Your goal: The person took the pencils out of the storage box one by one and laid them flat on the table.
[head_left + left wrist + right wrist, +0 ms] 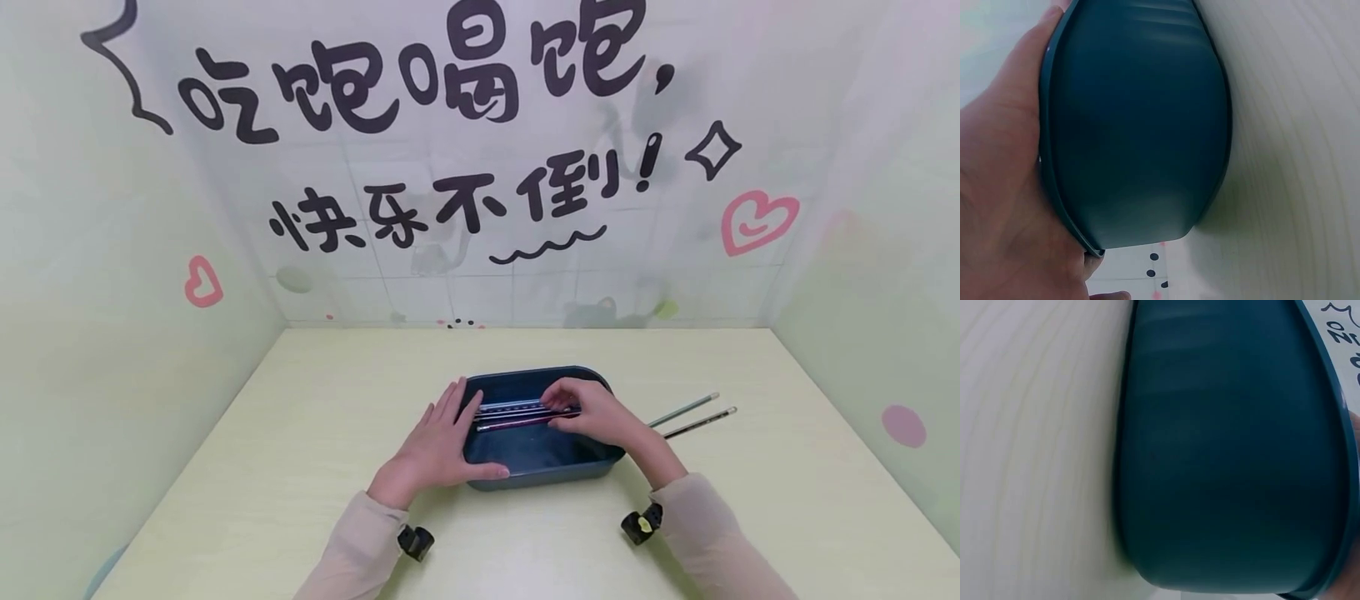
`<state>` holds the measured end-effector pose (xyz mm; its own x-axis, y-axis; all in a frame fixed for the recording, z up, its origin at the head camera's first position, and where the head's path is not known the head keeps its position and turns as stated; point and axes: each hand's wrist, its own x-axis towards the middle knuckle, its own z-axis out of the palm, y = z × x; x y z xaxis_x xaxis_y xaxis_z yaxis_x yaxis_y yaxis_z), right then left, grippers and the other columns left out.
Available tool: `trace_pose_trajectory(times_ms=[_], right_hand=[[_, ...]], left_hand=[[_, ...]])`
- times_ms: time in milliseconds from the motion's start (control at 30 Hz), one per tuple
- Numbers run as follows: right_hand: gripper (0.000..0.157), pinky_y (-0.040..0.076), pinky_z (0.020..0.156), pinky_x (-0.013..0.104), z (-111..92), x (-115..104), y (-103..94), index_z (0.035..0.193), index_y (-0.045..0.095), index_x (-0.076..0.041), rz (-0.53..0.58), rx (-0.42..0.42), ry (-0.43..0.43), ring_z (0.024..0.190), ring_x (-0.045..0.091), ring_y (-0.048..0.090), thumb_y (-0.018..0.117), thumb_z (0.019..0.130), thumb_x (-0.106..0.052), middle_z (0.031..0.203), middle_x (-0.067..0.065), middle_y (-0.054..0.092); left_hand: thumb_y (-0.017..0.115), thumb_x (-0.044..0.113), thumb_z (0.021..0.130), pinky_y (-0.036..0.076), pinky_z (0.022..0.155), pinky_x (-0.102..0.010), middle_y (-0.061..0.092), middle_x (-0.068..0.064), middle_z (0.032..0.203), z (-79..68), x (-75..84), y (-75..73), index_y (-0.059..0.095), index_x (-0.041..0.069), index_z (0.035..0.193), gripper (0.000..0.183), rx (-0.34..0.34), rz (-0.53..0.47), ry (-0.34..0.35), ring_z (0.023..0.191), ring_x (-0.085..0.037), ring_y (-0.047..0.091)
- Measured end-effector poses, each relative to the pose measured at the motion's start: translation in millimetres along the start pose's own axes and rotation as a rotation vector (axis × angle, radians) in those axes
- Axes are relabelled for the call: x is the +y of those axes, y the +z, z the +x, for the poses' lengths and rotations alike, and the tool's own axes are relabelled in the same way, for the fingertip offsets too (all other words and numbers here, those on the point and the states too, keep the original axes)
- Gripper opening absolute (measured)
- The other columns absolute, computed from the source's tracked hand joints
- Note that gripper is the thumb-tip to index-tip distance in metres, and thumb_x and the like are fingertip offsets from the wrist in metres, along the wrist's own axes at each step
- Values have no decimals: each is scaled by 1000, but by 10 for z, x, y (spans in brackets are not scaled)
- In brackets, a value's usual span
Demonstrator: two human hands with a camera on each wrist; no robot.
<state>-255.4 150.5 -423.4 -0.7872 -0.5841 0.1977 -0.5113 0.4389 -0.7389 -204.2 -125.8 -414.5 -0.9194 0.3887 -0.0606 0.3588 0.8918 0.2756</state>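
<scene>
In the head view a dark blue-green rectangular bin [555,477] stands on the table. Several pencils [513,422] lie side by side across it, one of them dark red. My left hand [442,442] rests on the bin's left end, its fingers spread along the rim and the thumb at the near corner. My right hand [592,412] reaches over the right end, with curled fingers and thumb around the pencils' right ends. The left wrist view shows the bin's outer wall [1141,125] beside the left palm. Mostly bin wall [1229,444] fills the right wrist view; the fingertips are hidden there.
Two more pencils, one greenish [686,409] and one dark [701,423], lie on the table right of the bin, partly behind the right forearm. The pale wooden table [300,433] is bounded by a printed back wall [420,292] and side walls.
</scene>
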Motion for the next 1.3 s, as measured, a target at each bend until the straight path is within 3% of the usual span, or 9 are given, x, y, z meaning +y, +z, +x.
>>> trace_pose_trajectory(times_ms=[267,500,933,1300], right_hand=[[24,57,81,26,53,11,72,107,66,4,-45,0,84,89,19,65,73,86,-4,102,18,70],[18,59,80,34,102,-1,130,102,68,1,-157,15,177,85,15,65,72,85,2,96,11,72],[13,58,81,36,171,-44,135,94,71,-5,-333,12,345,80,14,62,73,84,4,87,4,69],[15,57,76,32,236,-69,165,89,70,-6,-409,-30,334,75,13,58,71,84,8,82,3,67]], left_hand=[[67,77,74,22,123,-58,3,-14,169,-23,9,17,19,13,161,119,-8,-7,2,157,-34,7],[67,77,74,22,123,-59,3,-14,169,-33,-4,24,19,13,161,118,-3,-10,8,157,-33,7],[67,77,74,21,124,-57,2,-13,170,-16,2,1,18,14,161,118,-1,-18,2,157,-33,6],[68,77,74,21,124,-57,2,-13,170,-4,2,-6,18,14,161,118,-3,-13,-1,157,-33,5]])
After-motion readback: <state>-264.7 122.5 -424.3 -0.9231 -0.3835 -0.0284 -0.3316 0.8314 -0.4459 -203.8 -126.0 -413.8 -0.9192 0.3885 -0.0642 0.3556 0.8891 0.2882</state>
